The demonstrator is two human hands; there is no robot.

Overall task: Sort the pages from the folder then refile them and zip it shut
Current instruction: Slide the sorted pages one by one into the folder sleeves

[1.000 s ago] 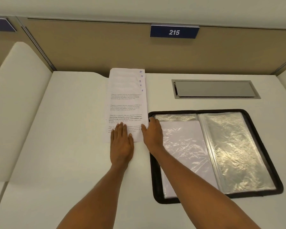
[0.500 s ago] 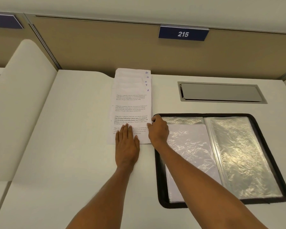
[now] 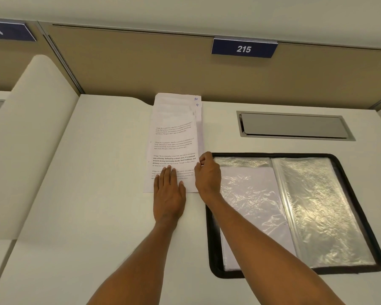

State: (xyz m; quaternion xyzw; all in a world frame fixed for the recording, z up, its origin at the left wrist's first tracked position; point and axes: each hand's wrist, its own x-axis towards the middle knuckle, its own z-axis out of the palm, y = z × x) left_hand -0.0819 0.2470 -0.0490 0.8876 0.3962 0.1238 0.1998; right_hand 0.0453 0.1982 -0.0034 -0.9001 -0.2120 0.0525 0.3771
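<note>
Two bare forearms reach fwd over a smooth matte white desk [image 3: 97,194]. L hand [image 3: 168,190] lies flat, fingers straight and pressed together, on the bottom of a staggered stack of white printed paper pages [image 3: 174,139]. R hand [image 3: 207,172] has fingers curled, pinching the stack's right edge, approx. mid-height. Stack lies lengthwise, just left of the folder, far end at the partition; handwritten 10 and 9 show on the top-right corners.

Black fabric-edged rounded-rectangle zip folder [image 3: 273,154] lies open flat, R forearm across its left side. Inside are crinkly, glossy clear plastic sleeves [image 3: 317,205]; the left one holds a white sheet.

Beyond: rectangular brushed grey metal flap [image 3: 293,125] set in the desk, a tan partition [image 3: 141,62], and a navy sign reading 215 [image 3: 243,48].
</note>
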